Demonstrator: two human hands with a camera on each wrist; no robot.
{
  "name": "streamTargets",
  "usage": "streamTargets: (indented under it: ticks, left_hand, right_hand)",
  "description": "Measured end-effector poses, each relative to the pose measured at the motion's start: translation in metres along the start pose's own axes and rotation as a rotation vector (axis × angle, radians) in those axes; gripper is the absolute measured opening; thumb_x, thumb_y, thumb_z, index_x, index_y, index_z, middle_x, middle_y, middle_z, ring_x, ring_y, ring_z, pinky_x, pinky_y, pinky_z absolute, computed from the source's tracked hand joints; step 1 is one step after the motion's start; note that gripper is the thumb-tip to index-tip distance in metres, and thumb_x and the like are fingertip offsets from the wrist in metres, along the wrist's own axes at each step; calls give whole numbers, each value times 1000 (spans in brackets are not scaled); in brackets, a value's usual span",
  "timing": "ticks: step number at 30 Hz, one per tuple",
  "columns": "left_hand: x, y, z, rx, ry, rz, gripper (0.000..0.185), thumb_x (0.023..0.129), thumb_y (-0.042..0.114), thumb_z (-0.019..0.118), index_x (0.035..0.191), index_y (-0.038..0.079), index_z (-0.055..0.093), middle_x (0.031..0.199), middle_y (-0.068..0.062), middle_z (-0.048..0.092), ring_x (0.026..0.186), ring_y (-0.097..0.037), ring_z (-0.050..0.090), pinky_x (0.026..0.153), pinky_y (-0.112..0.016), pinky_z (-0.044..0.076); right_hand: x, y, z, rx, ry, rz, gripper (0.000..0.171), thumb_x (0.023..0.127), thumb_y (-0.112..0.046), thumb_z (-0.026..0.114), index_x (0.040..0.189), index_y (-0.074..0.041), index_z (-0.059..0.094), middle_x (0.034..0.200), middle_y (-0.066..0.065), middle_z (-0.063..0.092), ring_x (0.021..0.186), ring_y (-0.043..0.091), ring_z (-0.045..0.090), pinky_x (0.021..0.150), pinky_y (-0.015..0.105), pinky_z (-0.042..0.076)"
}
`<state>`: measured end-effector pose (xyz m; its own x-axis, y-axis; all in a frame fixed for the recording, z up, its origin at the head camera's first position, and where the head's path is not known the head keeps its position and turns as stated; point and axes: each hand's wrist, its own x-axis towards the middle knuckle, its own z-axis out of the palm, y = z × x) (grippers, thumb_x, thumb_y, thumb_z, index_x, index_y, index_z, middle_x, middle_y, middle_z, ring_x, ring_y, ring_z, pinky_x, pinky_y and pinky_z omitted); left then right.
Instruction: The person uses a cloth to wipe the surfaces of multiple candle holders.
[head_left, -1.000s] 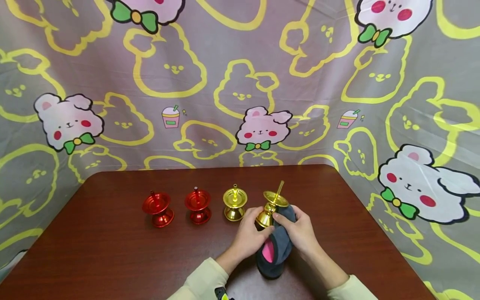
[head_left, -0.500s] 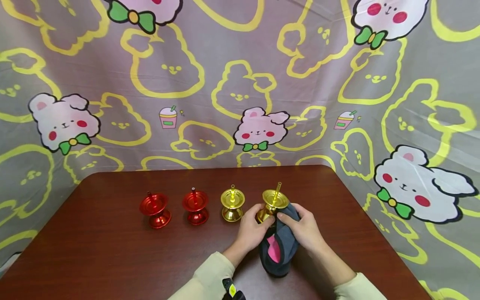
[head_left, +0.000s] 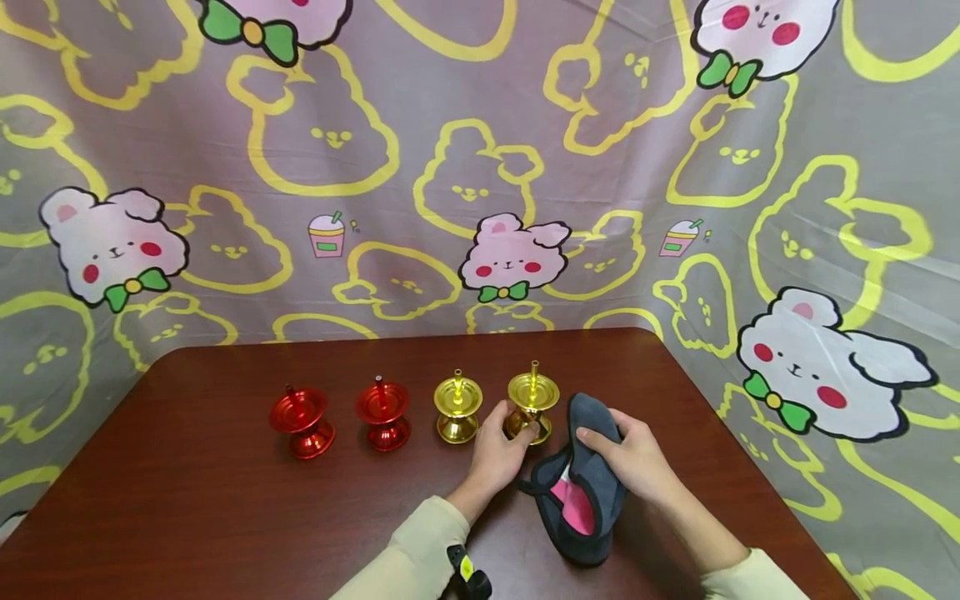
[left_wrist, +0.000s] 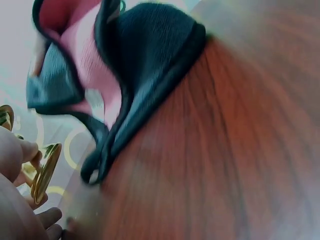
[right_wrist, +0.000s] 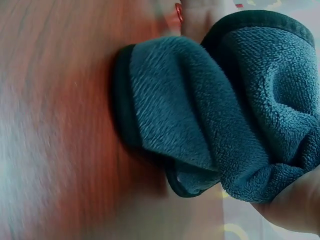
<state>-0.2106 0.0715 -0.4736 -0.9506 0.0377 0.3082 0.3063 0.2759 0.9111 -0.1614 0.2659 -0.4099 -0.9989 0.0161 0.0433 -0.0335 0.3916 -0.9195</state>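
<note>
Four small candle holders stand in a row on the brown table (head_left: 187,500): two red ones (head_left: 302,421) (head_left: 384,414) and two gold ones. My left hand (head_left: 519,432) grips the stem of the right gold holder (head_left: 533,392), which stands upright beside the other gold holder (head_left: 457,408). The left wrist view catches that held holder's dish (left_wrist: 44,171) edge-on by my fingers (left_wrist: 17,155). My right hand (head_left: 611,442) holds a crumpled grey cloth (head_left: 592,500) with a pink inner side, just right of the holder and resting on the table. The cloth (right_wrist: 225,115) fills the right wrist view.
A cartoon-print backdrop (head_left: 480,167) hangs behind and drapes round the table's sides. The table's right edge (head_left: 750,467) runs close to my right forearm. Bare tabletop stretches to the front left.
The gold holder was tilted against the cloth; now it stands upright on the table in the row. My right hand drew the cloth away to the right and down.
</note>
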Motion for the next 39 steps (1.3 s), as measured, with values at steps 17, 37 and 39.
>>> streamTargets:
  ticks: [17, 37, 39]
  left_hand:
    - [6, -5, 8, 142, 12, -32, 24, 92, 17, 71, 112, 11, 61, 101, -5, 70, 103, -30, 65, 98, -48, 45]
    - [13, -9, 17, 286, 2, -57, 52, 95, 18, 68, 139, -3, 50, 137, -20, 58, 134, -36, 48, 118, -47, 23]
    - [14, -9, 18, 301, 4, -61, 53, 95, 18, 69, 140, -4, 50, 139, -22, 56, 135, -36, 47, 118, -47, 24]
  right_hand:
    - [12, -5, -52, -473, 237, -371, 35, 91, -16, 75, 123, -4, 66, 101, 12, 65, 83, 25, 59, 65, 38, 52]
    - [33, 36, -18, -979, 264, -870, 50, 73, 10, 76, 118, -10, 73, 101, 21, 58, 82, 37, 58, 63, 46, 51]
    - [32, 40, -14, -990, 264, -874, 50, 72, 9, 77, 117, -11, 73, 103, 21, 58, 82, 37, 58, 63, 47, 51]
